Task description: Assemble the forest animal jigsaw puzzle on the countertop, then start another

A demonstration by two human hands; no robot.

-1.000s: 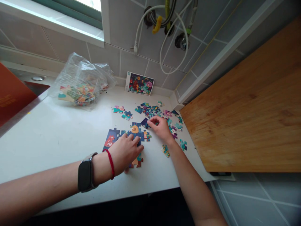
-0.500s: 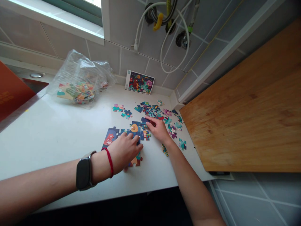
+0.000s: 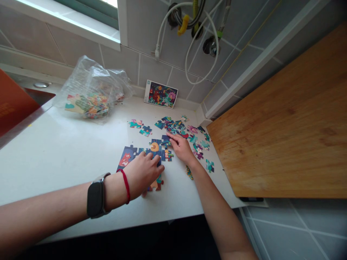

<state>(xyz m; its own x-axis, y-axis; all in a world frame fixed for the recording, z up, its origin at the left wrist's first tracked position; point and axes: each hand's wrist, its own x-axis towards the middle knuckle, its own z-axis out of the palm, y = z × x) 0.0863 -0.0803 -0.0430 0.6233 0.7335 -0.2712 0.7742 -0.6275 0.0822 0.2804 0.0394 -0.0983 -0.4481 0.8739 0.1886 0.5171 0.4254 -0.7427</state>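
My left hand (image 3: 143, 171), with a watch (image 3: 95, 199) and a red cord bracelet (image 3: 126, 186) on its wrist, rests over a joined section of jigsaw puzzle (image 3: 127, 157). Its fingers are apart and bent down onto the pieces, hiding the middle of the section. At the section's upper right edge, my right hand (image 3: 181, 147) has its thumb and index finger on a dark blue puzzle piece (image 3: 165, 140). That piece lies close against the joined ones; whether it is locked in I cannot tell. Loose puzzle pieces (image 3: 175, 126) lie beyond my right hand.
A picture card (image 3: 161, 94) leans against the tiled wall. A clear plastic bag (image 3: 92, 90) of pieces stands at the back left, near an orange object (image 3: 13, 104). A wooden board (image 3: 284, 126) borders the white counter (image 3: 67, 151) on the right. Hoses and a white cable (image 3: 187, 61) hang above.
Both hands stay in nearly the same place. My right fingers have shifted very slightly on the dark blue puzzle piece, and the whole view has moved a little.
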